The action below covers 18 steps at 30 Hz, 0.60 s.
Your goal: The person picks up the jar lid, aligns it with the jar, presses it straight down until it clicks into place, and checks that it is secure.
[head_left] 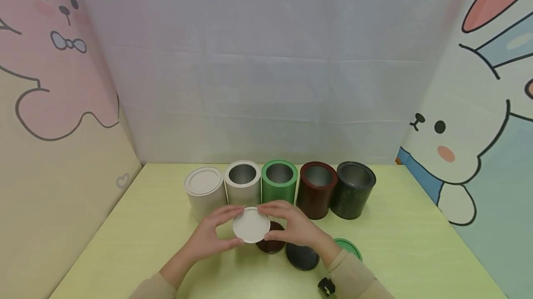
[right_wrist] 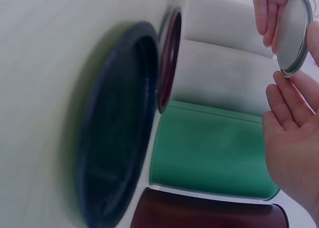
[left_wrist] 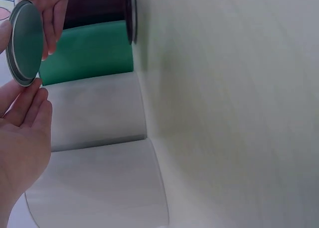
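A round white can lid point(head_left: 251, 226) is held up over the table between both hands. My left hand point(head_left: 210, 234) grips its left edge with thumb and fingertips, and my right hand point(head_left: 293, 225) grips the right edge the same way. The lid's metallic underside point(right_wrist: 293, 36) shows in the right wrist view. Just behind the hands stands an open white can point(head_left: 243, 196), with a white can topped by a lid point(head_left: 205, 181) to its left. An open green can point(head_left: 279, 193) stands to its right.
Farther right stand an open dark red can point(head_left: 317, 199) and an open black can point(head_left: 351, 199). Loose on the table lie a dark red lid point(head_left: 270, 246), a black lid point(head_left: 302, 258) and a green lid point(head_left: 349, 246). A small black object point(head_left: 326, 286) lies by the right sleeve.
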### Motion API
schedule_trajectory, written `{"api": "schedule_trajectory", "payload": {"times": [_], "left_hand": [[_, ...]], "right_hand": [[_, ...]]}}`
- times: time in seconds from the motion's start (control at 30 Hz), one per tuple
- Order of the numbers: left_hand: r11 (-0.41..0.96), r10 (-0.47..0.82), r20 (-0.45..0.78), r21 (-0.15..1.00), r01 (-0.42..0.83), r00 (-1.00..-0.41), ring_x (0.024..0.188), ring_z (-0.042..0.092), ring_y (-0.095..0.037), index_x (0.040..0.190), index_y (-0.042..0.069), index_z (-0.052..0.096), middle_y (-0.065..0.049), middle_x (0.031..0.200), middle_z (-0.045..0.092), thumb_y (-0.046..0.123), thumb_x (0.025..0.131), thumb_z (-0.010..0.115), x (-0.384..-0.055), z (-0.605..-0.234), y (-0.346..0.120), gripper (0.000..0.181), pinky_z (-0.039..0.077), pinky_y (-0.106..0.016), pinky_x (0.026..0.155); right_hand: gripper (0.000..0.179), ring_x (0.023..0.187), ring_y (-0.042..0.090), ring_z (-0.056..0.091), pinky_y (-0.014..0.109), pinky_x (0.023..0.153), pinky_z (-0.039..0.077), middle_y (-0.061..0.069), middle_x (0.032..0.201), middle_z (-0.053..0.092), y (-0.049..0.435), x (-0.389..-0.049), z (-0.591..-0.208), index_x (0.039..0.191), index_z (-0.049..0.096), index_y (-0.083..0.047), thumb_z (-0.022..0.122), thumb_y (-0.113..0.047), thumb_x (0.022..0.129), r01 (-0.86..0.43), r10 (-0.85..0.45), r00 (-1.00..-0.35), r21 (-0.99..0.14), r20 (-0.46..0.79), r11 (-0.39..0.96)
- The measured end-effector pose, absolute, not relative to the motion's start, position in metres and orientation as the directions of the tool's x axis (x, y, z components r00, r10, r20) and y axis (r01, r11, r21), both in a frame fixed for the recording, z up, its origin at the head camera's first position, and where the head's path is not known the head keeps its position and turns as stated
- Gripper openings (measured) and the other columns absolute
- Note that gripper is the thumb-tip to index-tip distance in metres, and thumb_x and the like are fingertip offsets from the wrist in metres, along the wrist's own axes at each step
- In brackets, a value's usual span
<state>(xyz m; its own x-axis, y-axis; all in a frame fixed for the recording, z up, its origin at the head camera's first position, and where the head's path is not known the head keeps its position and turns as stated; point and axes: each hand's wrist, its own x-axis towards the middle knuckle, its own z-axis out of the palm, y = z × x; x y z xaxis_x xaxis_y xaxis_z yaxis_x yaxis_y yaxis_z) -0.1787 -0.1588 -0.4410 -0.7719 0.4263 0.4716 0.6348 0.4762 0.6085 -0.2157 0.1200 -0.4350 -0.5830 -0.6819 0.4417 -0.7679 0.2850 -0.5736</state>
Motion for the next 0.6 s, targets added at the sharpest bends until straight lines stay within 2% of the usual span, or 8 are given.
{"api": "schedule_trajectory", "payload": {"times": [0.13,0.37,0.6], "left_hand": [[0.461,0.427,0.494,0.602,0.652,-0.757,0.121,0.055,-0.027,0.132,0.008,0.065,-0.003,0.134,0.061,0.019,0.072,0.089,-0.181,-0.435,-0.156,0.066,0.048,-0.047,0.097],[0.434,0.453,0.554,0.547,0.716,-0.698,0.121,0.054,-0.026,0.130,0.003,0.064,-0.007,0.133,0.061,0.016,0.069,0.090,-0.189,-0.421,-0.151,0.067,0.048,-0.041,0.098],[0.429,0.477,0.595,0.486,0.762,-0.647,0.121,0.055,-0.028,0.128,-0.001,0.065,-0.009,0.133,0.061,0.016,0.067,0.091,-0.196,-0.404,-0.149,0.068,0.046,-0.041,0.102]], "right_hand": [[0.061,0.125,0.025,0.052,0.042,0.099,0.048,0.008,0.136,0.058,0.122,-0.217,-0.429,0.135,0.062,-0.004,0.084,-0.021,0.081,-0.767,-0.682,-0.578,-0.583,0.448,0.268],[0.067,0.124,0.026,0.052,0.042,0.099,0.048,0.010,0.135,0.058,0.125,-0.220,-0.416,0.135,0.061,-0.003,0.087,-0.015,0.075,-0.780,-0.650,-0.567,-0.584,0.507,0.224],[0.068,0.126,0.027,0.052,0.044,0.100,0.048,0.008,0.137,0.058,0.125,-0.226,-0.408,0.135,0.062,-0.005,0.088,-0.019,0.074,-0.797,-0.626,-0.568,-0.546,0.535,0.257]]}}
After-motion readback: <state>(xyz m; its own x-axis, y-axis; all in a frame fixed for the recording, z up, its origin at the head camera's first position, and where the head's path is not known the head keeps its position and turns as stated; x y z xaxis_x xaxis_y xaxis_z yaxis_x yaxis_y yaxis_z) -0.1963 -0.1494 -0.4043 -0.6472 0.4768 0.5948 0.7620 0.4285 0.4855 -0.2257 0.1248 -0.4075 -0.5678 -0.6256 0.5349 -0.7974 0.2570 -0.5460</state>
